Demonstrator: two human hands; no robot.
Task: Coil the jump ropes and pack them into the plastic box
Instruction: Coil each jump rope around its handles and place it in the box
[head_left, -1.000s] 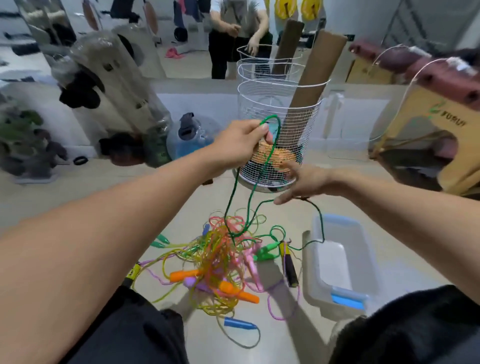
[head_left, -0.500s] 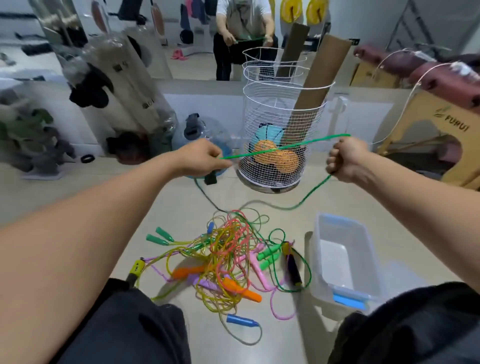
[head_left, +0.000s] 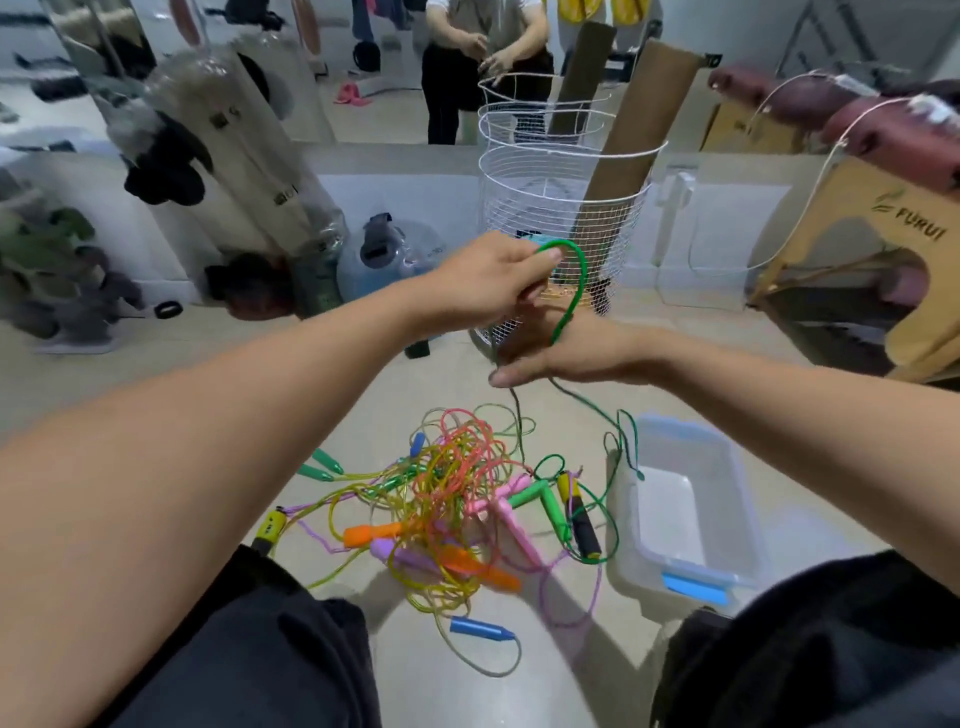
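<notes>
At centre frame, I see both bare hands raised above the floor (head_left: 426, 670), close together in front of a white wire basket (head_left: 561, 208). My left hand (head_left: 485, 283) has its fingers curled round the green jump rope (head_left: 574, 291), which arches in a loop from those fingers over toward 3 o'clock and down onto the back of my right hand (head_left: 566, 353). The right hand lies just below the left, at its 5 o'clock, knuckles up and fingers pointing toward 9 o'clock; the rope passes at or under it, but whether its fingers close on the cord I cannot tell (the palm side is hidden). From the hands two green strands drop toward 6 o'clock, one trailing over the near-left rim of the plastic box (head_left: 737, 483). That box sits open on the floor at about 4 o'clock from the hands, with a blue latch (head_left: 693, 587) on its near edge. At 7 o'clock from the hands lies the tangled pile of jump ropes (head_left: 447, 499), orange, yellow, pink and purple cords mixed, with green handles (head_left: 540, 499) near the box and a blue handle (head_left: 480, 629) at the pile's 6 o'clock. A cardboard tube (head_left: 639, 130) leans in the basket.
</notes>
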